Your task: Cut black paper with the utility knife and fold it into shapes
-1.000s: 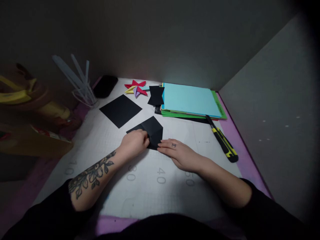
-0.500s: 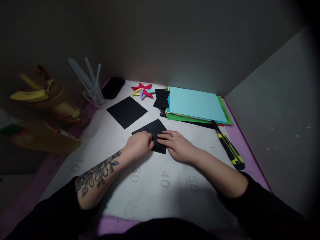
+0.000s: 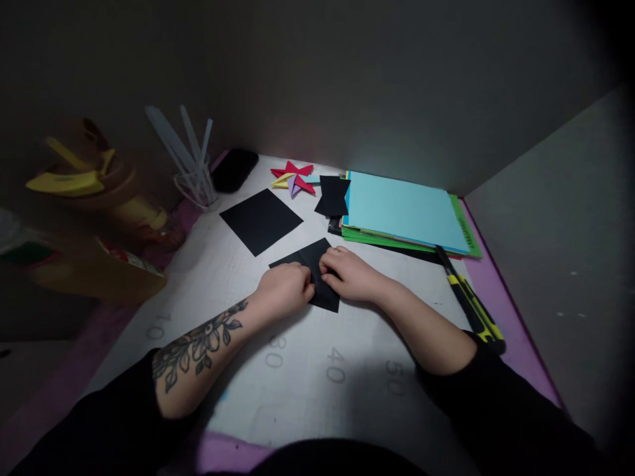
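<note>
A creased sheet of black paper [image 3: 316, 250] lies on the white mat between my hands. My left hand [image 3: 286, 288] is closed, its curled fingers pressing on the paper's left part. On the right part my right hand [image 3: 348, 272] has its fingers curled in, touching the paper; its fingertips are partly hidden. Beyond them lies a flat black paper square [image 3: 261, 221]. A folded black paper piece [image 3: 333, 196] rests by the left edge of the paper stack.
Coloured paper sheets [image 3: 404, 210] are stacked at the back right, with a yellow-black utility knife [image 3: 473, 307] beside them. Folded paper stars [image 3: 294, 178], a dark phone [image 3: 235, 170] and a clear cup of strips [image 3: 196, 187] stand further back. A brown pot [image 3: 94, 192] is at left.
My right hand's fingers have gone from stretched flat on the paper to curled in. My left hand stays closed on it. The whole view has shifted slightly.
</note>
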A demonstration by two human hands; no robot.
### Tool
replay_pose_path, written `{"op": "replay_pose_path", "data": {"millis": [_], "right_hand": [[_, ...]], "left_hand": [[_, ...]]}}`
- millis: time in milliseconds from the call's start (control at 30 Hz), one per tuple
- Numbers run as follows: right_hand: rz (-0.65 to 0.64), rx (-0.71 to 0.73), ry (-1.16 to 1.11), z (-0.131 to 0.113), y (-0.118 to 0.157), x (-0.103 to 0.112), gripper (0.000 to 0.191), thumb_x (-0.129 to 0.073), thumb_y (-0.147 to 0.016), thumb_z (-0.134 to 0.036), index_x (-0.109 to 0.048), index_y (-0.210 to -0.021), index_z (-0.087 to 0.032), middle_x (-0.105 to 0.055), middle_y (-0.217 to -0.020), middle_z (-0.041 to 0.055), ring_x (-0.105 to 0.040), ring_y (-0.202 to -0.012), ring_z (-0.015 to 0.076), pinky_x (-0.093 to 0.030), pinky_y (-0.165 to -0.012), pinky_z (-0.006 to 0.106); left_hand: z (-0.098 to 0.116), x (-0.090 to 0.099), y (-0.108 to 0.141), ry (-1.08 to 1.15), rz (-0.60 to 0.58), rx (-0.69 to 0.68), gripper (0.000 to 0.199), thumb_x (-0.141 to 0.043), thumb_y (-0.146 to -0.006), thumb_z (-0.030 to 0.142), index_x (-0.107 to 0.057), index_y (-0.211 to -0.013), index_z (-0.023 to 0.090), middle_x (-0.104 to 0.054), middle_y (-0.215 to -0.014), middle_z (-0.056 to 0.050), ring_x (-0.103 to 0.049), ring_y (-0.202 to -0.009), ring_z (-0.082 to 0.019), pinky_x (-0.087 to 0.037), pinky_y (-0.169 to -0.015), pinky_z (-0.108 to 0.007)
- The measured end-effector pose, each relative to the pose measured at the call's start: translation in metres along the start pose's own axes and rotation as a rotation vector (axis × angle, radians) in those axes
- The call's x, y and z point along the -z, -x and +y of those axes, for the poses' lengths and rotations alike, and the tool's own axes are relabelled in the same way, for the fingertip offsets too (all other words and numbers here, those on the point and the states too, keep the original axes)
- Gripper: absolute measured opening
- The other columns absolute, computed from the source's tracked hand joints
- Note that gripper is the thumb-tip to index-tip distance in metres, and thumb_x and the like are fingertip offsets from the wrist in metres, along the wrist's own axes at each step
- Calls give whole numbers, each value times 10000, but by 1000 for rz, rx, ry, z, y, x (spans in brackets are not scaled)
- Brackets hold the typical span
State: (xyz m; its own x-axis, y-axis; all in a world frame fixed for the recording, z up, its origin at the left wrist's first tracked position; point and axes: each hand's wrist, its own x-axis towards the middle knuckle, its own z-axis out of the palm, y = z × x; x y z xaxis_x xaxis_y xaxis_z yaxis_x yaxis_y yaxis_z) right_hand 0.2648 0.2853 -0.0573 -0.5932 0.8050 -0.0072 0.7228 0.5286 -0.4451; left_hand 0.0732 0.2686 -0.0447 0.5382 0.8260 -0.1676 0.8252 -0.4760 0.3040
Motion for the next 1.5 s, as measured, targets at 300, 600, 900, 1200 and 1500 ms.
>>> {"op": "replay_pose_path", "data": {"millis": [300,600,900,1200,1500], "right_hand": [[-8,-4,-33,2,-1,1,30,-518,-789,-170,-521,-767,-191,-518,-815,45,-466,-811,200,-360,-736,312],[-2,-114,62,-5,-3,-6,73,-518,-821,-178,-541,-753,-189,-532,-855,60,-458,-860,217,-349,-770,334],[5,-195,154,-14,-2,-9,76,-496,-831,-187,-535,-767,-195,-558,-918,75,-459,-910,240,-324,-728,350],[15,-203,156,-15,-1,-10,77,-500,-832,-204,-530,-761,-201,-563,-916,63,-467,-934,241,-318,-749,361],[12,-201,152,-15,-1,-10,74,-503,-834,-200,-537,-768,-199,-568,-930,78,-470,-943,256,-327,-748,373]], "left_hand": [[1,2,-1,6,-18,7,197,-470,-836,336,-615,-779,216,-649,-848,-34,-591,-705,-196,-350,-549,-296],[2,2,-1,3,-21,18,214,-473,-843,340,-630,-786,207,-655,-851,-43,-603,-723,-193,-376,-567,-287],[2,2,0,0,-13,24,210,-464,-838,342,-616,-784,208,-652,-844,-45,-594,-705,-189,-352,-551,-288],[3,6,-1,8,-34,31,227,-457,-833,355,-619,-773,209,-653,-837,-40,-588,-689,-187,-336,-536,-291],[3,5,-1,4,-32,26,215,-463,-844,345,-622,-796,208,-659,-845,-42,-600,-704,-192,-366,-547,-287]]}}
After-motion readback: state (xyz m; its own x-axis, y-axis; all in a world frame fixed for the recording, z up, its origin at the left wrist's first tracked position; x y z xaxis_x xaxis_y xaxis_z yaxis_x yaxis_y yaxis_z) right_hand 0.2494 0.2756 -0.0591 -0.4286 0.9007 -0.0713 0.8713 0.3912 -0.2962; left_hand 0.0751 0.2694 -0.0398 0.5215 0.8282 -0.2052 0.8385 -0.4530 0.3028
